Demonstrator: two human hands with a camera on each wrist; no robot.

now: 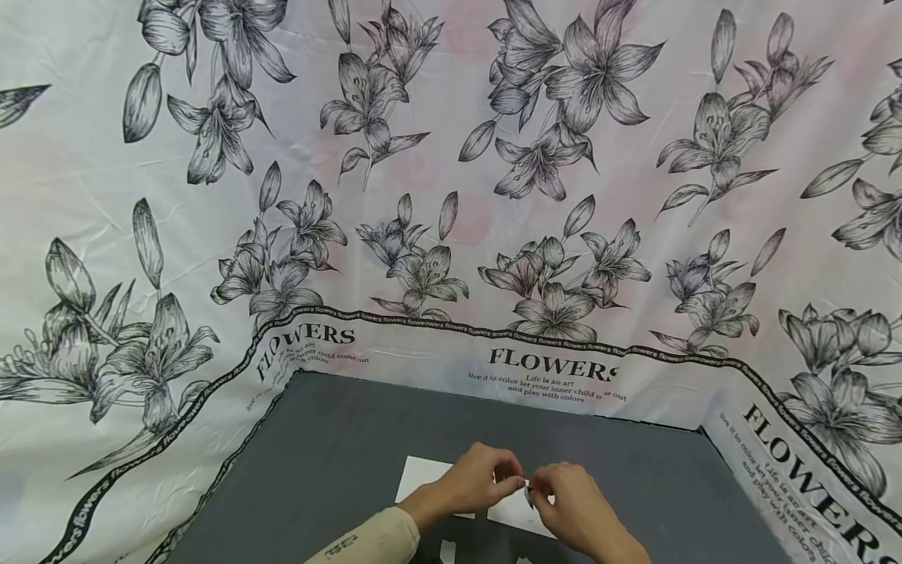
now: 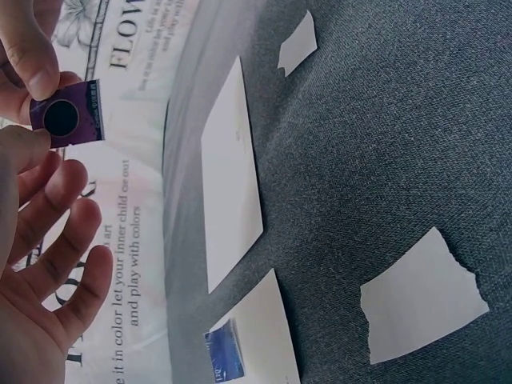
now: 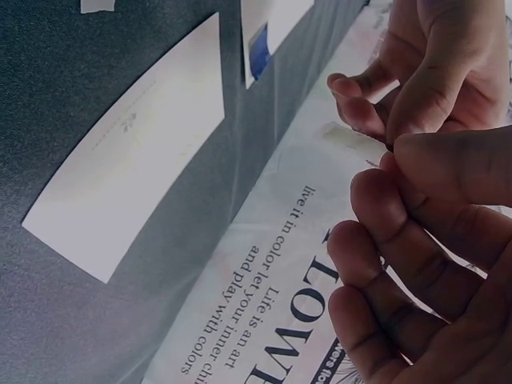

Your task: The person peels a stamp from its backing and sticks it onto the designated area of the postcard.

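Note:
Between my two hands is a small purple stamp-like piece (image 2: 90,120) with a dark round spot and fine print along one edge. My left hand (image 1: 482,479) pinches it between thumb and forefinger, its other fingers loosely bent. From the other side, the fingertips of my right hand (image 1: 576,505) pinch it too. The right wrist view shows a pale strip (image 3: 356,142) at the fingertips; whether it is the piece's back I cannot tell. Below the hands lie two white cards, one plain-looking with faint print (image 2: 232,176), the other card (image 2: 268,320) bearing a blue stamp-like piece (image 2: 225,352).
A large torn paper scrap (image 2: 420,300) and a smaller scrap (image 2: 298,44) lie on the dark grey tabletop (image 1: 366,439), on the near side of the cards. White flower-printed cloth (image 1: 423,352) hangs around the back and sides of the table.

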